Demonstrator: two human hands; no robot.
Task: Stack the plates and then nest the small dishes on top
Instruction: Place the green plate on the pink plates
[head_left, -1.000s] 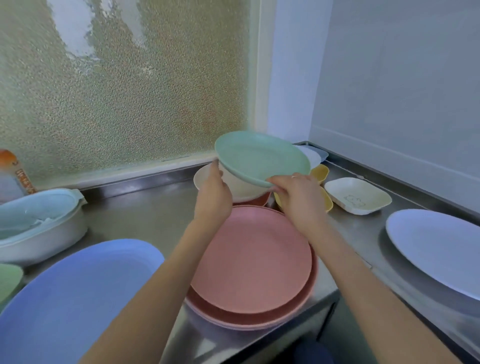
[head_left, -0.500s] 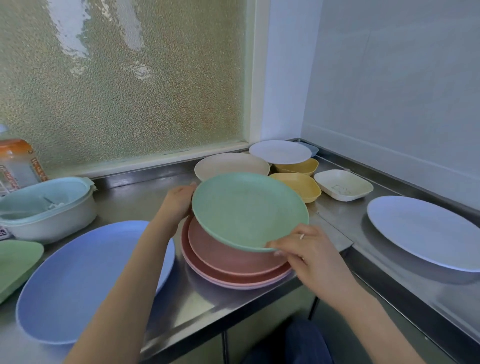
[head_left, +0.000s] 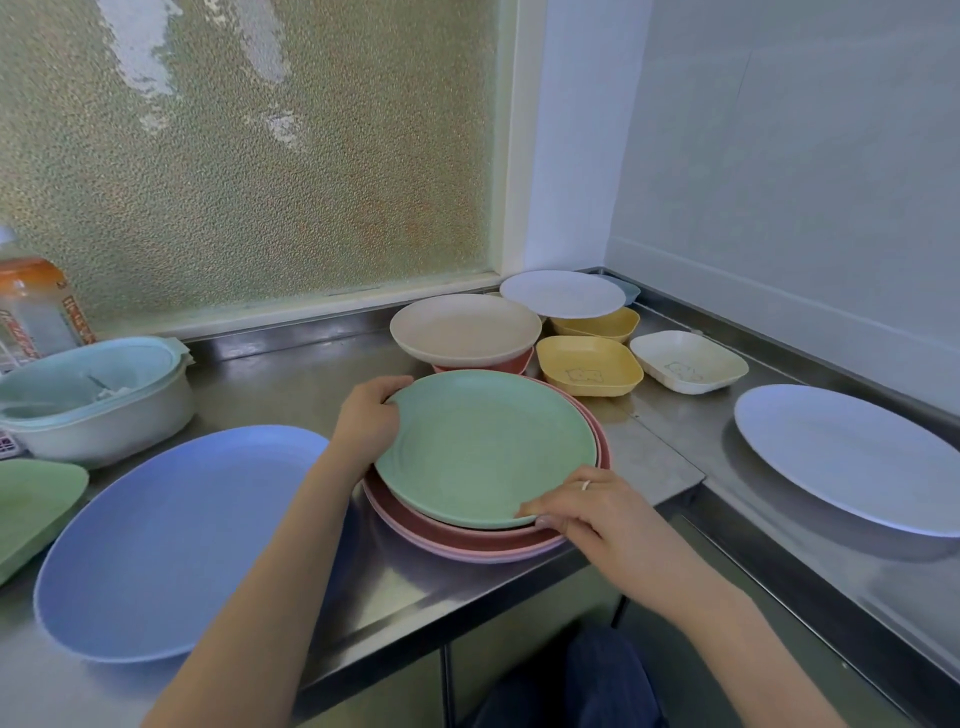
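Left hand (head_left: 366, 421), right hand (head_left: 589, 506) gripping

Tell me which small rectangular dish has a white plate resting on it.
The rear yellow dish, by the back wall: the white round plate overlaps its rim. The front yellow dish and cream dish are uncovered.

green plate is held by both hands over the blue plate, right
Not quite. The head view shows both hands, left and right, holding the green plate over the pink plates, not the blue plate, which lies to the left.
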